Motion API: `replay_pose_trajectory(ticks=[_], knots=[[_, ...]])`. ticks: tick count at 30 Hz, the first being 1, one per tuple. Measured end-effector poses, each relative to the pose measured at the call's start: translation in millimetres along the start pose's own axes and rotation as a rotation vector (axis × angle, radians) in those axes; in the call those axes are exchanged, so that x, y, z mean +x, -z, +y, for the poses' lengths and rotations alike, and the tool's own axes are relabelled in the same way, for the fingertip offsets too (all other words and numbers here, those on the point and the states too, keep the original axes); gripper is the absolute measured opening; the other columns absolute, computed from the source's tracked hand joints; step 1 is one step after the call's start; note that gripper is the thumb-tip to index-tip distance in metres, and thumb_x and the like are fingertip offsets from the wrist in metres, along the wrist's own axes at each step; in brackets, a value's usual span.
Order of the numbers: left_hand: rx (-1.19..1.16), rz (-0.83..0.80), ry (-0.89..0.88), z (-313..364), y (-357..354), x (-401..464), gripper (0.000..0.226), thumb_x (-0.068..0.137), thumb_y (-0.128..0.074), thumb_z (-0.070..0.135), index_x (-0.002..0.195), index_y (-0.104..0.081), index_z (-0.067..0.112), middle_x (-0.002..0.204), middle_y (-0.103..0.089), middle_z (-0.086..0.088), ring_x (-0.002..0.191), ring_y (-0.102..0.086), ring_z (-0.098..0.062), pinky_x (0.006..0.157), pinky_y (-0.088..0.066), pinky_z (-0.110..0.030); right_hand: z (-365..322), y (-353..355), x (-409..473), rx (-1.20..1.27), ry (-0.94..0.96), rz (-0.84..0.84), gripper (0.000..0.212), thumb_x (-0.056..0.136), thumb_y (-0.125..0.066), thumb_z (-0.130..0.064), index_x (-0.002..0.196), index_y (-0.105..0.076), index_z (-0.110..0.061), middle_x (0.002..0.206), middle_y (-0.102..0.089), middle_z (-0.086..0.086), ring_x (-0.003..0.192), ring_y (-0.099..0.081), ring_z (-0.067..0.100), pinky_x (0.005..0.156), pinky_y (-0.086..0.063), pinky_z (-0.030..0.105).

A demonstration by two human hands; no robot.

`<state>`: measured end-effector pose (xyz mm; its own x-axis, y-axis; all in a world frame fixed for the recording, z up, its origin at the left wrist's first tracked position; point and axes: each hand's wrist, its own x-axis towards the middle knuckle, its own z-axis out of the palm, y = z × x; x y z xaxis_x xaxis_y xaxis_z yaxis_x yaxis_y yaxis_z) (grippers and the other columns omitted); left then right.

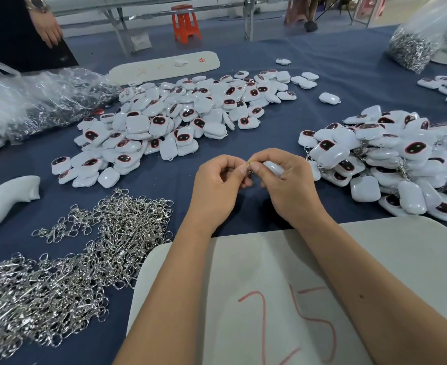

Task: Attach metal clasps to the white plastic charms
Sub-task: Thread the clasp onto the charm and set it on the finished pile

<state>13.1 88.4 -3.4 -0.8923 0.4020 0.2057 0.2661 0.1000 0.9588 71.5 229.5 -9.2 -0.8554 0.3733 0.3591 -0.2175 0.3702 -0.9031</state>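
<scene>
My left hand [218,185] and my right hand [288,185] meet above the blue cloth, fingertips together. Between them I pinch a small metal clasp [249,169]. My right hand also grips a white plastic charm [274,167], mostly hidden by its fingers. A pile of loose white charms [180,119] with dark red faces lies ahead at centre. Another pile of charms [391,164], some with clasps on them, lies to the right. A heap of loose silver clasps [67,262] spreads at the front left.
A white board [375,259] marked 25 in red lies under my forearms. Plastic bags [32,101] sit at the left, a bag of clasps [412,48] at far right. Another person's hand [47,29] is at the back left. An orange stool [185,23] stands behind the table.
</scene>
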Motion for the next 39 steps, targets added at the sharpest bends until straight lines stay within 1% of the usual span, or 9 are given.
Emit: replay_pose_trajectory(ticks=[3, 7, 9, 13, 20, 24, 29, 34, 39], knots=[[0.077, 0.028, -0.051, 0.0, -1.4, -1.0, 0.011, 0.098, -0.063, 0.006, 0.091, -0.07, 0.008, 0.076, -0.073, 0.0, 0.072, -0.069, -0.009, 0.076, -0.057, -0.026, 0.4, -0.3, 0.2, -0.018, 0.016, 0.009, 0.017, 0.097, -0.067, -0.003, 0.088, -0.076, -0.013, 0.087, -0.074, -0.006, 0.082, -0.065, 0.007, 0.077, -0.049, 0.02], [0.149, 0.071, -0.12, -2.3, -4.0, -3.1, 0.007, 0.094, -0.067, 0.018, 0.088, -0.069, 0.017, 0.078, -0.072, 0.003, 0.076, -0.069, -0.021, 0.073, -0.058, -0.037, -0.1, 0.2, 0.0, 0.007, -0.006, -0.013, 0.019, 0.098, -0.066, -0.006, 0.088, -0.078, -0.017, 0.085, -0.076, -0.008, 0.072, -0.064, 0.002, 0.071, -0.05, 0.016], [0.195, 0.096, -0.17, -3.5, -5.4, -2.6, 0.007, 0.093, -0.067, 0.019, 0.087, -0.068, 0.019, 0.079, -0.071, 0.006, 0.076, -0.068, -0.017, 0.071, -0.056, -0.034, -0.2, 2.4, 0.8, 0.023, -0.053, -0.053, 0.02, 0.1, -0.065, -0.012, 0.089, -0.079, -0.021, 0.084, -0.076, -0.009, 0.064, -0.059, 0.001, 0.065, -0.05, 0.016], [0.267, 0.137, -0.27, -4.4, -5.7, -0.8, 0.01, 0.094, -0.068, 0.018, 0.086, -0.065, 0.023, 0.082, -0.068, 0.013, 0.079, -0.066, -0.013, 0.065, -0.048, -0.017, 0.5, 6.0, 1.3, 0.059, -0.081, -0.079, 0.015, 0.1, -0.069, -0.02, 0.091, -0.08, -0.026, 0.082, -0.075, -0.012, 0.06, -0.058, 0.003, 0.062, -0.05, 0.016], [0.303, 0.136, -0.338, -6.1, -4.6, -0.7, 0.01, 0.094, -0.066, 0.013, 0.088, -0.066, 0.021, 0.085, -0.068, 0.011, 0.083, -0.066, -0.015, 0.068, -0.05, -0.021, 0.0, 5.3, -0.5, 0.042, -0.064, -0.029, 0.017, 0.095, -0.073, -0.01, 0.089, -0.081, -0.025, 0.086, -0.078, -0.009, 0.059, -0.057, 0.002, 0.064, -0.051, 0.018], [0.339, 0.125, -0.355, -6.6, -3.0, -0.2, 0.011, 0.095, -0.065, 0.011, 0.089, -0.067, 0.02, 0.086, -0.067, 0.01, 0.084, -0.064, -0.015, 0.071, -0.05, -0.026, -1.0, 3.0, -1.3, 0.021, -0.051, 0.015, 0.015, 0.093, -0.074, -0.005, 0.09, -0.082, -0.017, 0.086, -0.078, -0.011, 0.076, -0.068, -0.001, 0.074, -0.048, 0.01], [0.41, 0.085, -0.391, -5.7, -2.0, -1.4, 0.011, 0.096, -0.063, 0.007, 0.088, -0.066, 0.014, 0.087, -0.063, 0.005, 0.083, -0.061, -0.016, 0.073, -0.05, -0.039, -3.8, 1.3, -2.3, -0.086, 0.018, 0.055, 0.015, 0.092, -0.073, -0.002, 0.091, -0.082, -0.014, 0.087, -0.076, -0.01, 0.09, -0.07, 0.005, 0.083, -0.047, 0.012], [0.454, 0.081, -0.393, -4.1, -2.8, -3.6, 0.011, 0.094, -0.062, 0.003, 0.087, -0.066, 0.011, 0.087, -0.062, 0.003, 0.081, -0.058, -0.017, 0.072, -0.048, -0.042, -3.6, 1.5, -2.5, -0.273, 0.132, 0.058, 0.016, 0.092, -0.072, -0.001, 0.093, -0.082, -0.014, 0.086, -0.073, -0.006, 0.086, -0.068, 0.011, 0.081, -0.051, 0.023], [0.487, 0.108, -0.369, -4.3, -6.6, -3.9, 0.014, 0.096, -0.06, 0.005, 0.085, -0.063, 0.012, 0.087, -0.059, 0.004, 0.078, -0.054, -0.016, 0.071, -0.048, -0.044, -4.3, 0.3, -3.1, -0.386, 0.189, 0.053, 0.02, 0.09, -0.071, 0.002, 0.092, -0.083, -0.014, 0.084, -0.072, -0.008, 0.08, -0.064, 0.008, 0.078, -0.049, 0.021]])
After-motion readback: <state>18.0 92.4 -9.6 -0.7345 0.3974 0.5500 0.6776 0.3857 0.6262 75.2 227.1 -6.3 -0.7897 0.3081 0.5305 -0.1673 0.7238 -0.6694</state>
